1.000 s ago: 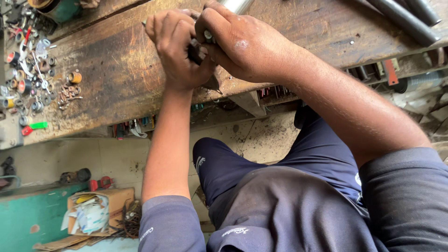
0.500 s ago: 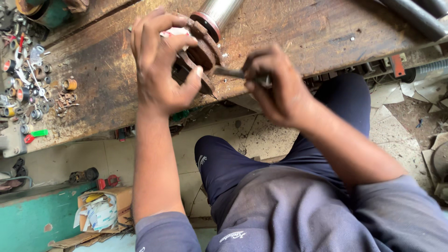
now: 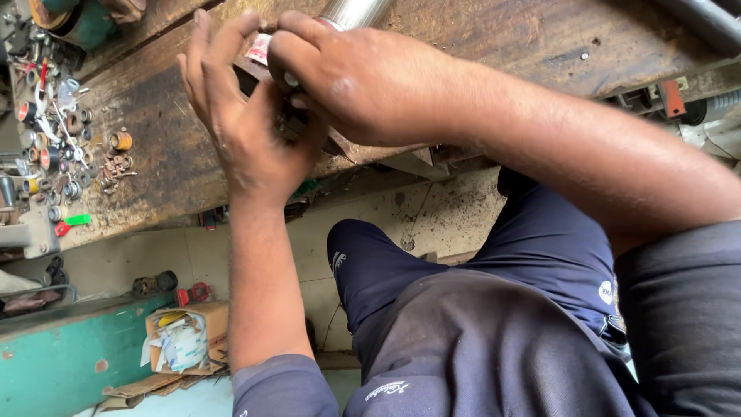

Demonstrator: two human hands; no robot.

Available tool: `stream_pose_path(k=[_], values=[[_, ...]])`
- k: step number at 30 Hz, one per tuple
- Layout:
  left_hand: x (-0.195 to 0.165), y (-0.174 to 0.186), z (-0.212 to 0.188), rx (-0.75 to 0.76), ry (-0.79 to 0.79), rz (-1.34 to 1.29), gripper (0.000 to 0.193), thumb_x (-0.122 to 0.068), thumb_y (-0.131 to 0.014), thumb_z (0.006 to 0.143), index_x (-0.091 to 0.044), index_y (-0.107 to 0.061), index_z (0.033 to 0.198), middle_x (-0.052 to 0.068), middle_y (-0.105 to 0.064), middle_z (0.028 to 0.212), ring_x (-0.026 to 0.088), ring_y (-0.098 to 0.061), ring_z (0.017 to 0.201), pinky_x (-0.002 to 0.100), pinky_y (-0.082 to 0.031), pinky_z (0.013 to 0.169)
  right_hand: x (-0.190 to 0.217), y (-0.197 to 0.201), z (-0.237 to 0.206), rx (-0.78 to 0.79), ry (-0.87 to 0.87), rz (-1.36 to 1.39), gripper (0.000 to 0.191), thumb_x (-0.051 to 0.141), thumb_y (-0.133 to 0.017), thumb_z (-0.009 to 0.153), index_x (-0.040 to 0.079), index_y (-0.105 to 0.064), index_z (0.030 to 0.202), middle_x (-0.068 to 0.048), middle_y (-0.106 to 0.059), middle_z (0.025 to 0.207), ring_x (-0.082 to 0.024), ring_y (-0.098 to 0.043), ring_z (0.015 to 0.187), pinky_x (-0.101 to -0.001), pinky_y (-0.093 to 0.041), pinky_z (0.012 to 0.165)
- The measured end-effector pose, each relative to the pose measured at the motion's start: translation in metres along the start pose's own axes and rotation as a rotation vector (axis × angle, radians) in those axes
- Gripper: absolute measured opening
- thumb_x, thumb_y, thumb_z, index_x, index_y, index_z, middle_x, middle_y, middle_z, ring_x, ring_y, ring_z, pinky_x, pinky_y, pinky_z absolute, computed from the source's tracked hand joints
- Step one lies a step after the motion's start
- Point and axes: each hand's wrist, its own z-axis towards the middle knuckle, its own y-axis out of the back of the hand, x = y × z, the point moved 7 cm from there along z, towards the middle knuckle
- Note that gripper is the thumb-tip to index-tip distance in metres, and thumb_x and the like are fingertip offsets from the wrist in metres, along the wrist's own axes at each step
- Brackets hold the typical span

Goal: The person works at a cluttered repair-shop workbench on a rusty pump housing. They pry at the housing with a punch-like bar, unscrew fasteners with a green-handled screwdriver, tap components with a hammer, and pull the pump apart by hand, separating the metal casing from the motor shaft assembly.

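Item: metal cylinder, bright, lying on the worn wooden workbench with its near end at the bench's front edge. That end is almost wholly covered by both hands; a scrap of pale label with red shows between them.

Left hand: wrapped around the left side of the cylinder's end, fingers spread upward, palm cupping the part and steadying it.

Right hand: laid over the top of the same end, fingers curled tight. Something small and dark sits under the fingertips, too hidden to identify; whether this hand pinches a tool or only the part, I cannot tell.

Handling note, as a judgement: the work goes best with the left hand bracing the cylinder firmly against the bench so it cannot roll, while the right hand works in short, controlled motions close to the end face.

Containers:
- Cardboard box, open, on the floor beside a green cabinet; holds crumpled paper and plastic wrappings.
- Green round tin, at the bench's far left corner; contents not visible.

Loose stock: small bearings, rings and washers, scattered on the bench's left end, well apart from the hands.
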Motion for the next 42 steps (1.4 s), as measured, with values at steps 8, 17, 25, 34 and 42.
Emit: stream_pose_path(k=[8,17,25,34,42], values=[[0.017,-0.010,0.014,0.094,-0.010,-0.195,0.038,-0.007,-0.085,0.079,-0.002,-0.071,0.115,0.010,-0.059,0.136,0.033,-0.055,0.131,0.048,-0.043,0.114,-0.011,-0.015,0.000,0.041,-0.048,-0.062,0.040,0.008,-0.068,0.094,-0.007,-0.046,0.123,-0.031,-0.056,0.130,-0.045,-0.069,0.091,-0.0510,-0.055,0.069],[0.023,-0.012,0.013,0.128,-0.101,-0.211,0.032,-0.005,-0.085,0.080,-0.003,-0.066,0.106,0.011,-0.063,0.128,0.035,-0.057,0.121,0.045,-0.041,0.108,-0.008,-0.021,0.016,0.053,0.021,-0.112,0.046,0.009,-0.074,0.088,-0.008,-0.052,0.125,-0.026,-0.059,0.122,-0.041,-0.068,0.093,-0.0473,-0.056,0.072],[0.026,-0.012,0.015,0.132,-0.058,-0.226,0.028,-0.008,-0.088,0.084,-0.009,-0.067,0.103,0.005,-0.067,0.110,0.027,-0.060,0.116,0.041,-0.039,0.109,0.003,-0.006,0.017,-0.002,0.067,-0.148,0.037,0.010,-0.075,0.090,-0.003,-0.054,0.116,-0.020,-0.061,0.112,-0.039,-0.065,0.100,-0.0463,-0.054,0.080],[0.026,-0.013,0.020,0.173,-0.074,-0.234,0.026,-0.009,-0.088,0.079,-0.008,-0.069,0.097,0.006,-0.069,0.111,0.029,-0.060,0.118,0.047,-0.034,0.112,0.002,0.000,0.015,0.021,0.069,-0.121,0.037,0.013,-0.078,0.088,-0.004,-0.054,0.110,-0.021,-0.062,0.106,-0.040,-0.064,0.095,-0.0474,-0.052,0.078],[0.039,-0.022,0.013,0.282,-0.017,-0.185,0.018,-0.007,-0.082,0.080,-0.008,-0.067,0.090,0.007,-0.069,0.109,0.029,-0.057,0.122,0.046,-0.035,0.115,0.001,-0.002,0.010,0.007,0.047,-0.193,0.031,0.011,-0.076,0.093,-0.004,-0.054,0.109,-0.020,-0.062,0.104,-0.036,-0.066,0.092,-0.0458,-0.052,0.076]])
